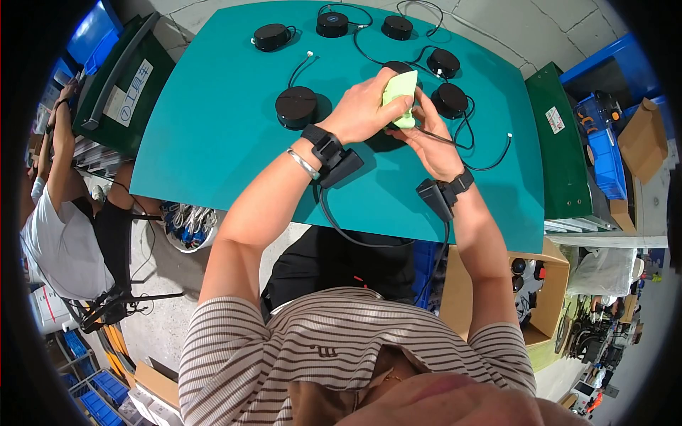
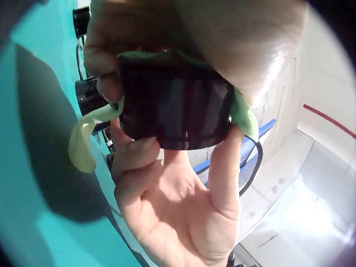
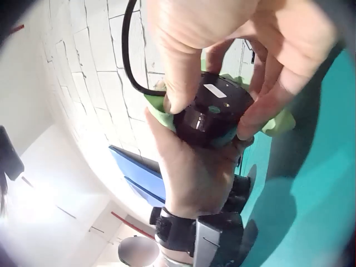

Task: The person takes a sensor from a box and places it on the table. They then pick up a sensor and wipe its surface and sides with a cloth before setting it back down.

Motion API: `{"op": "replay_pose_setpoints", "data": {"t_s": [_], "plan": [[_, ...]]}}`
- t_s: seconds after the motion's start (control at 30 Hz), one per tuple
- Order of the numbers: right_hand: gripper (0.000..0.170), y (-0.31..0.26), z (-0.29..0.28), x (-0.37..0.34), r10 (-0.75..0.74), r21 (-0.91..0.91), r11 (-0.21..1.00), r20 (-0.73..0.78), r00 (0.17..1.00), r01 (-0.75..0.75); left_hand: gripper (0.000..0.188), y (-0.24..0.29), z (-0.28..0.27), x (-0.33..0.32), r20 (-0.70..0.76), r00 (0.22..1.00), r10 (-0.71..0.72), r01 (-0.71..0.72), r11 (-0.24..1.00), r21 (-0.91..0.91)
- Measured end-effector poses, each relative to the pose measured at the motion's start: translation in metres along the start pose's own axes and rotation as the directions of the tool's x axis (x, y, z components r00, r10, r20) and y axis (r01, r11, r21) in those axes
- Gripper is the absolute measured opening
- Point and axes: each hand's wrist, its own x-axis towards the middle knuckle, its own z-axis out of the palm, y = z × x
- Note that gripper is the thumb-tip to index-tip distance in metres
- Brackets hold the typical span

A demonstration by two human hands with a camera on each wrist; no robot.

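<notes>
Both hands hold one black round puck-shaped device (image 3: 208,108) above the green table (image 1: 234,121). My left hand (image 1: 359,110) grips it through a pale green cloth (image 1: 401,92), which wraps the far face and hangs out at the sides. From the opposite side my right hand (image 1: 435,145) pinches the rim between thumb and fingers. In the right wrist view, the near face shows a small white label (image 3: 215,90). A black cable (image 3: 129,55) runs from the device's side. In the left wrist view the device's dark side wall (image 2: 178,105) faces the camera.
Several similar black pucks with cables stand around the table; one puck (image 1: 296,106) sits left of the hands, another (image 1: 450,101) just right. Green cabinets (image 1: 561,149) flank the table. An open cardboard box (image 1: 550,291) stands low right. Another person (image 1: 67,241) sits at left.
</notes>
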Motion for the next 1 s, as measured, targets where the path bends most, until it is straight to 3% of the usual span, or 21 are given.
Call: {"op": "replay_pose_setpoints", "data": {"t_s": [0.07, 0.27, 0.33, 0.4, 0.63, 0.87, 1.0], "plan": [[0.073, 0.002, 0.001, 0.000, -0.084, -0.160, 0.984, -0.003, 0.996, 0.082, 0.052, 0.002, -0.003, 0.000, 0.031, 0.998, -0.047, 0.048, 0.998, -0.043], [0.076, 0.006, -0.002, -0.001, -0.096, -0.301, 0.950, -0.027, 0.995, 0.084, 0.051, -0.002, -0.005, 0.002, 0.109, 0.969, -0.224, 0.234, 0.967, -0.100], [0.077, 0.010, -0.004, -0.001, -0.105, -0.283, 0.954, -0.010, 0.994, 0.098, 0.051, -0.010, -0.003, 0.004, 0.115, 0.959, -0.260, 0.272, 0.956, -0.106], [0.077, 0.011, -0.005, 0.001, -0.114, -0.264, 0.958, 0.008, 0.993, 0.112, 0.064, -0.017, -0.002, 0.006, 0.135, 0.956, -0.262, 0.284, 0.941, -0.183], [0.078, 0.014, -0.005, 0.002, -0.147, -0.256, 0.955, 0.034, 0.989, 0.151, 0.069, -0.021, 0.002, 0.007, 0.167, 0.933, -0.319, 0.355, 0.892, -0.281], [0.075, 0.008, -0.004, 0.001, -0.087, -0.368, 0.928, -0.053, 0.995, 0.061, 0.060, 0.007, -0.007, 0.002, 0.134, 0.934, -0.330, 0.344, 0.934, -0.093], [0.074, 0.007, -0.002, 0.004, -0.040, -0.287, 0.958, -0.077, 0.996, 0.017, 0.063, 0.003, -0.007, 0.002, 0.173, 0.923, -0.344, 0.347, 0.938, 0.013]]}}
